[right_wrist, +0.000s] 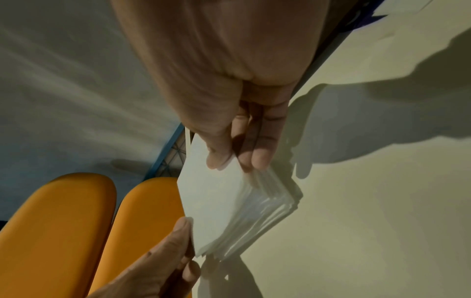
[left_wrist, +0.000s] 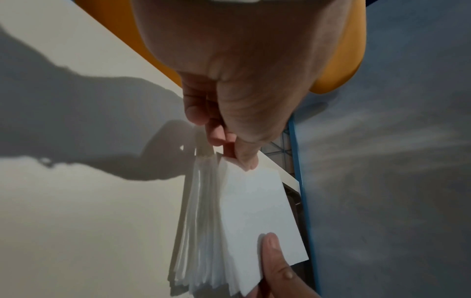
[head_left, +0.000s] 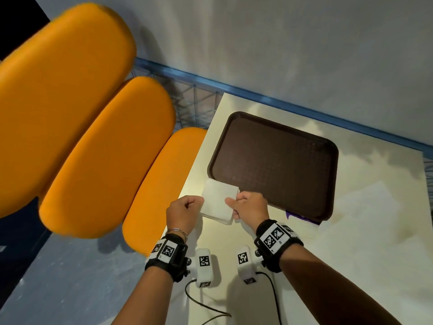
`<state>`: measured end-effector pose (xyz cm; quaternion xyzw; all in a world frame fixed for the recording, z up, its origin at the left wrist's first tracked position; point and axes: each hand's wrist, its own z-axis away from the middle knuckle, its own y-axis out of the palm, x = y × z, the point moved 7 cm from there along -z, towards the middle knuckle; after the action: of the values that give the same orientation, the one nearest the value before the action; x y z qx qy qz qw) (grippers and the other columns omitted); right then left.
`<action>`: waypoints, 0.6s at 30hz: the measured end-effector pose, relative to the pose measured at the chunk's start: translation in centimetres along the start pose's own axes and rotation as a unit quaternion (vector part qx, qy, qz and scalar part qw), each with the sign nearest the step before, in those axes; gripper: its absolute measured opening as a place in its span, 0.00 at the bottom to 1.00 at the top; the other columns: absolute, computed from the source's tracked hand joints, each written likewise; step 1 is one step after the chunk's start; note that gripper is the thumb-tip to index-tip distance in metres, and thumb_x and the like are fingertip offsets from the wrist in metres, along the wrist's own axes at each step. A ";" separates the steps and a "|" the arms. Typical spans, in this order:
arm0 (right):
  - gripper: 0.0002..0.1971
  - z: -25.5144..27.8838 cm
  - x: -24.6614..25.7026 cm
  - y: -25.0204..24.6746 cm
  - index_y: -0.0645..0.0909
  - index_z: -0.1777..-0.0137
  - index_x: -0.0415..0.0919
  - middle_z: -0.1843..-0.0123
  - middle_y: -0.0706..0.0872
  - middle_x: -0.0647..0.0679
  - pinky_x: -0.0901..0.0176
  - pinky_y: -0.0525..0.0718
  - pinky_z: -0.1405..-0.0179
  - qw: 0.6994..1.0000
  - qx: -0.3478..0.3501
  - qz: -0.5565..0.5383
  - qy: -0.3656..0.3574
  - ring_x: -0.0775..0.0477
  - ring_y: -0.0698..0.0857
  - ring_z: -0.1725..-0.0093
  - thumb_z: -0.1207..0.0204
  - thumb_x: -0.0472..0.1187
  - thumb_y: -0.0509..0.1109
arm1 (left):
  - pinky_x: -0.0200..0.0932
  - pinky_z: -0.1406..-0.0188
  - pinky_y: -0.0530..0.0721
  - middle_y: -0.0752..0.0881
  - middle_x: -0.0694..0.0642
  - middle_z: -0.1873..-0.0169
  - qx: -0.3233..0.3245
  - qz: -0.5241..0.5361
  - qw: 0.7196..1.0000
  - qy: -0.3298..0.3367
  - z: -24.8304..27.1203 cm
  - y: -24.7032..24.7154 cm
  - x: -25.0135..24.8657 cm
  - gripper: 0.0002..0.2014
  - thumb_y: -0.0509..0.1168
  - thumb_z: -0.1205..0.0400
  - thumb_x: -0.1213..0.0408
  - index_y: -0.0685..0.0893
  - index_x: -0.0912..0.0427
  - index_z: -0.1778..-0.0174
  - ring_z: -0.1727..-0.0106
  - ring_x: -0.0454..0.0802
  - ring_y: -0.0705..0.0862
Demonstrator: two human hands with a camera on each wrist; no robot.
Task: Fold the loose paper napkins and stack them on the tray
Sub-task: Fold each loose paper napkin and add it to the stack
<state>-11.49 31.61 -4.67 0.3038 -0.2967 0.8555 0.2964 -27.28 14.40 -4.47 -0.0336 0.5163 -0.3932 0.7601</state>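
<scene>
A stack of white folded paper napkins point(head_left: 219, 202) is held between both hands just above the cream table, at the near left corner of the dark brown tray point(head_left: 276, 160). My left hand point(head_left: 187, 207) pinches the stack's left edge with thumb and fingers point(left_wrist: 244, 159). My right hand point(head_left: 243, 205) pinches the right edge, thumb on top point(right_wrist: 219, 159), fingers underneath. In the wrist views the napkin stack point(left_wrist: 244, 221) point(right_wrist: 229, 205) fans into several layers. The tray holds nothing.
Three orange padded seats point(head_left: 98, 146) stand left of the table point(head_left: 351, 254). A blue rail point(head_left: 257, 95) runs along the grey wall behind. A purple scrap point(head_left: 302, 218) shows under the tray's near edge. Cables point(head_left: 203, 303) trail from the wrist cameras.
</scene>
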 end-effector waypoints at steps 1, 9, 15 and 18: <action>0.15 -0.1 0.0 0.0 0.86 0.66 0.36 0.71 0.89 0.43 0.56 0.85 0.70 1.000 -0.001 0.002 0.002 0.46 0.81 0.74 0.27 0.41 0.87 | 0.35 0.61 0.80 0.93 0.41 0.60 0.003 -0.001 1.000 -0.002 0.0 0.1 0.0 0.04 0.77 0.19 0.55 0.94 0.49 0.57 0.55 0.41 0.88; 0.12 -0.2 -0.2 -0.1 0.88 0.63 0.40 0.71 0.91 0.44 0.53 0.84 0.68 1.000 -0.003 0.004 0.024 0.46 0.84 0.74 0.29 0.42 0.89 | 0.39 0.56 0.84 0.92 0.42 0.60 -0.005 -0.017 1.000 0.019 -1.0 0.6 -0.1 0.02 0.77 0.18 0.56 0.92 0.46 0.56 0.53 0.45 0.90; 0.17 0.4 1.4 -1.3 0.88 0.57 0.51 0.57 0.94 0.56 0.46 0.94 0.46 0.989 -0.046 0.137 -0.041 0.49 0.93 0.54 0.36 0.55 0.90 | 0.41 0.53 0.84 0.92 0.43 0.55 -0.014 -0.024 0.999 0.020 -0.9 0.8 0.2 0.03 0.77 0.18 0.55 0.91 0.45 0.51 0.47 0.50 0.90; 0.26 1.8 3.3 -1.9 0.83 0.36 0.52 0.37 0.85 0.54 0.57 0.89 0.40 0.962 -0.089 0.219 -0.135 0.51 0.86 0.40 0.30 0.50 0.89 | 0.45 0.47 0.85 0.89 0.44 0.48 -0.031 -0.062 0.996 0.056 -0.2 0.5 -0.6 0.12 0.78 0.19 0.52 0.90 0.47 0.41 0.44 0.49 0.88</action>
<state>-11.69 32.66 -0.59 0.3166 -0.4680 0.8207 0.0850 -27.28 15.23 -4.37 -0.0675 0.5668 -0.4246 0.7028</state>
